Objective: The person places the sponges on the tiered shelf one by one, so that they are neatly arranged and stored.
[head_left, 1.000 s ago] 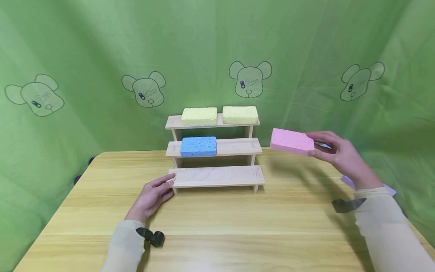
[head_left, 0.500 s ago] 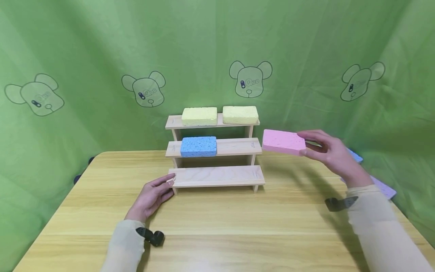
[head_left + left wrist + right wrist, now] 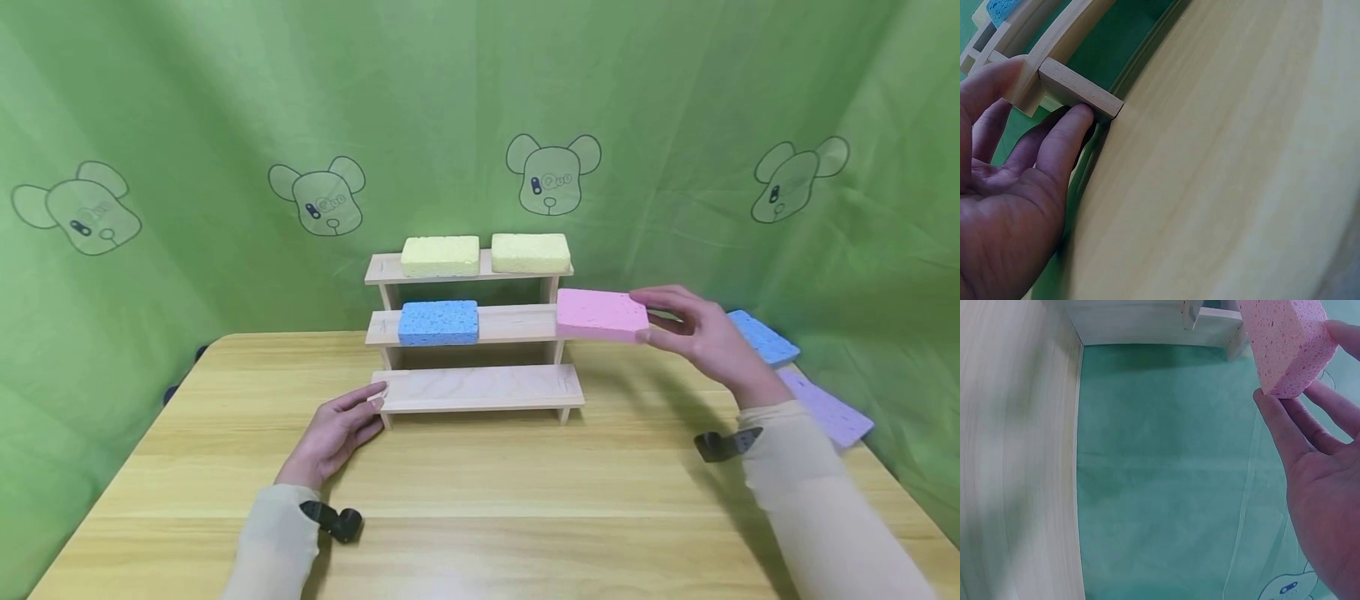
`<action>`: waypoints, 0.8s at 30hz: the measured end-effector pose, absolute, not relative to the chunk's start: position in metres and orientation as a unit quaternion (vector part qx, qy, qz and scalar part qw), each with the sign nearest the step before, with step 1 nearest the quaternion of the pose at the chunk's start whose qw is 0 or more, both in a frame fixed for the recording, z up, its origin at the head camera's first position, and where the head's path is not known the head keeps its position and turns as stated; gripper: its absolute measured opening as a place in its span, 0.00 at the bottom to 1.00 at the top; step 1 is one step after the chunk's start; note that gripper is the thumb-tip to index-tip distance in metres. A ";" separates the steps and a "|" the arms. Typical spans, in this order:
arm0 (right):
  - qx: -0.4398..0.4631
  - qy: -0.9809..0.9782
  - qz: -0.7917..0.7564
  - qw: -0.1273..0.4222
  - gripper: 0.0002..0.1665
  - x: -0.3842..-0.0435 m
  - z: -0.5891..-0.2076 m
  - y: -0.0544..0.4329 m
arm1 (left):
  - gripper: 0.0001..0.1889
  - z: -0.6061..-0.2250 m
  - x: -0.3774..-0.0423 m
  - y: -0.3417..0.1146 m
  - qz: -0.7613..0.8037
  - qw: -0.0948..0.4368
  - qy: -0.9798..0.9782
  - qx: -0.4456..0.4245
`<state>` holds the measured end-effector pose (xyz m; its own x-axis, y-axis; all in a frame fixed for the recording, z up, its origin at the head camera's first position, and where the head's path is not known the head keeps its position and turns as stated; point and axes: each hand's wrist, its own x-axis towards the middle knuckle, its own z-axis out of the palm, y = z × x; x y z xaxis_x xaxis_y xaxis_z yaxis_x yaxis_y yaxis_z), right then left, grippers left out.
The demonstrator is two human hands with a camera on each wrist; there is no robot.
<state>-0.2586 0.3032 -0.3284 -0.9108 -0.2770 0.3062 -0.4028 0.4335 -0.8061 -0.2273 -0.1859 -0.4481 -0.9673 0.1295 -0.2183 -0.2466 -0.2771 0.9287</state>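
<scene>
Before green curtain [image 3: 660,100], pinching pink sponge [image 3: 596,315] with right hand [image 3: 697,337], at right end of middle shelf [image 3: 517,323].
Holding one end, seemingly to free underside; with left hand [image 3: 333,433], pinching bottom shelf [image 3: 480,387], probably for steadiness.

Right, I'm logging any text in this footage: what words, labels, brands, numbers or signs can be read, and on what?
None readable.
Green curtain: tiny lettering on its printed animal faces, too blurred to read.
Wooden shelf: faint marks, too unclear to read.
Pink sponge: no lettering visible.
</scene>
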 end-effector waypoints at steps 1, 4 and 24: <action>0.203 -0.843 0.494 0.062 0.30 -0.259 -0.328 0.302 | 0.25 -0.448 -0.227 -0.186 0.797 0.118 0.590 -0.049; 0.206 -0.840 0.498 0.058 0.30 -0.260 -0.328 0.297 | 0.25 -0.448 -0.228 -0.186 0.797 0.118 0.590 -0.049; 0.230 -0.806 0.545 0.029 0.31 -0.277 -0.336 0.260 | 0.25 -0.449 -0.226 -0.187 0.797 0.121 0.590 -0.048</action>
